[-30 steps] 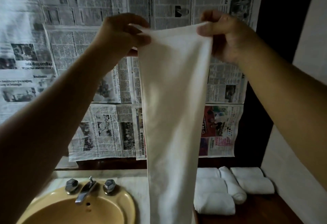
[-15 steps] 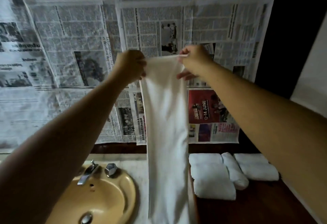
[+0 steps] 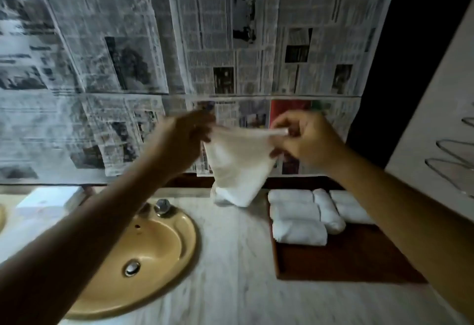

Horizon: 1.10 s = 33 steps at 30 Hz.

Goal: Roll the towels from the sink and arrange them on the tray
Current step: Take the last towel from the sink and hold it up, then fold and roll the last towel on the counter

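A white towel (image 3: 237, 164) hangs between my two hands above the back of the counter. My left hand (image 3: 183, 138) pinches its top left corner and my right hand (image 3: 302, 136) pinches its top right corner. The towel's lower end bunches on the marble counter (image 3: 238, 260) near the wall. To the right, a dark wooden tray (image 3: 343, 260) holds several rolled white towels (image 3: 298, 231) at its back end. The yellow sink (image 3: 143, 250) lies at lower left, and its basin shows no towel.
Newspaper sheets (image 3: 225, 42) cover the wall behind the counter. A chrome tap handle (image 3: 162, 206) stands at the sink's back rim. A white box (image 3: 48, 200) sits at far left. Wire hangers (image 3: 451, 150) lie on a white surface at right.
Both hands have come down from high up toward the counter with the towel. Its hanging length has dropped and its lower end now folds onto the marble.
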Available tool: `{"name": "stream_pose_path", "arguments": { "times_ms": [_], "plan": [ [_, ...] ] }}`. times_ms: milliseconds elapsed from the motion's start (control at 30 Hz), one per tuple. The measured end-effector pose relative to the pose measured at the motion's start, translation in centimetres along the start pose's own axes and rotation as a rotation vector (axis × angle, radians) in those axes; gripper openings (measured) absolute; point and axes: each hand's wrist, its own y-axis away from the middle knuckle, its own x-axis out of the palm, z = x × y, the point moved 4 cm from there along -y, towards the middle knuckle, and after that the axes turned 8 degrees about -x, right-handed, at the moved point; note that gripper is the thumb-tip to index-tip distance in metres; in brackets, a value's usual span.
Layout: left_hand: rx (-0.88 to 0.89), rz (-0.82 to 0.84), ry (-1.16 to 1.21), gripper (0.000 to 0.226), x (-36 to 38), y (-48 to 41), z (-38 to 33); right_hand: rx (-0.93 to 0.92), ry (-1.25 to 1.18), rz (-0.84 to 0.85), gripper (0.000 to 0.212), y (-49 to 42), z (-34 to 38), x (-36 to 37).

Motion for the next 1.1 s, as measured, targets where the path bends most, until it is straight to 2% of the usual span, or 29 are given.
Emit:
{"name": "stream_pose_path", "arguments": {
  "times_ms": [100, 200, 300, 367, 467, 533, 733, 833, 967, 1033, 1100],
  "plan": [
    [-0.101, 0.258, 0.086, 0.026, 5.7, 13.1, 2.9, 0.212, 0.083, 0.053, 0.021, 11.9, -7.4, 6.7],
    [-0.29, 0.542, 0.118, 0.023, 12.0, 27.5, 6.0, 0.423, 0.11, 0.093, 0.017, 25.0, -14.1, 13.7],
    [-0.351, 0.825, 0.077, 0.016, 16.5, 39.1, 7.4, 0.52, 0.214, 0.236, 0.027, 36.0, -18.6, 18.9],
    [-0.37, 0.901, 0.108, 0.014, 17.7, 43.6, 7.3, 0.563, 0.248, 0.24, 0.026, 41.0, -20.1, 20.4],
    [-0.431, 0.889, 0.152, 0.018, 17.7, 46.3, 6.8, 0.629, 0.266, 0.212, 0.023, 44.9, -21.2, 21.2],
    [-0.445, 0.889, 0.177, 0.018, 17.6, 47.5, 6.4, 0.59, 0.267, 0.196, 0.012, 46.1, -21.0, 21.4],
    [-0.493, 0.918, 0.244, 0.017, 17.9, 48.8, 5.7, 0.502, 0.269, 0.25, 0.003, 46.9, -20.8, 21.3],
    [-0.583, 0.898, 0.312, 0.015, 17.8, 48.0, 5.4, 0.521, 0.257, 0.231, 0.007, 45.5, -20.4, 21.0],
    [-0.884, 0.955, 0.476, 0.014, 17.1, 45.6, 5.2, 0.758, 0.146, 0.177, 0.013, 42.8, -19.3, 20.1],
    [-0.948, 0.957, 0.59, 0.009, 16.5, 42.1, 4.7, 0.823, 0.058, 0.116, 0.01, 39.2, -18.4, 19.1],
    [-0.962, 0.877, 0.689, 0.015, 15.5, 36.4, 4.7, 0.795, -0.059, 0.006, 0.011, 33.6, -17.4, 17.6]
  ]
}}
